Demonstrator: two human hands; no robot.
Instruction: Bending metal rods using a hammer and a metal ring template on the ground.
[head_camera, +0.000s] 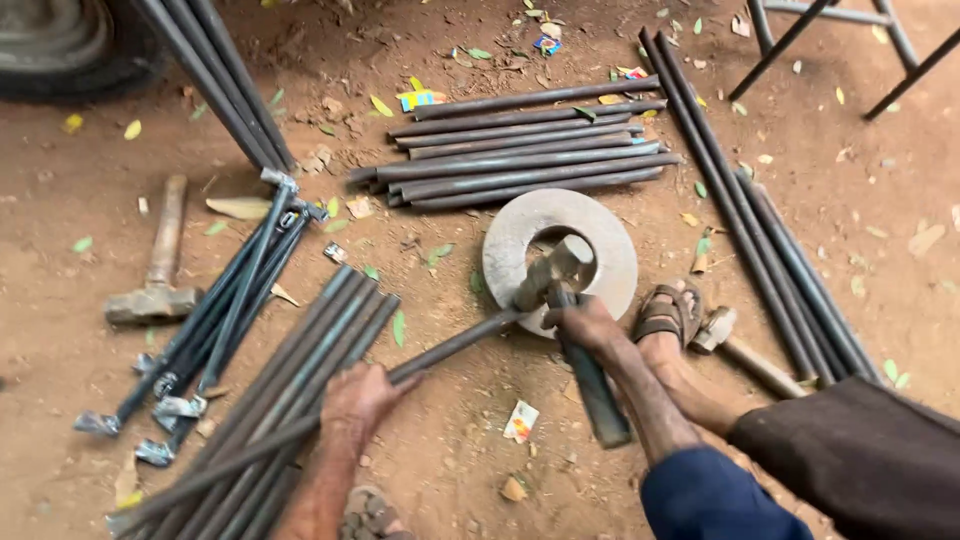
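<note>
- Red-brown dirt ground, strewn with leaves and scraps, serves as the work floor.
- Left hand: grip closed around a long rod, whose far end lies on the steel ring.
- Right hand: grip closed on the hammer, its head at the ring's hole.
- Three hammers in all, counting a second at left and a third beside the sandalled foot.
- Rod pile beyond the ring: about eight.

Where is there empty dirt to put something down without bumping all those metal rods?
Bare dirt lies between the lone hammer and the tyre, and right of the long rods. It is crowded around the metal ring, where both hands work among rod bundles.
</note>
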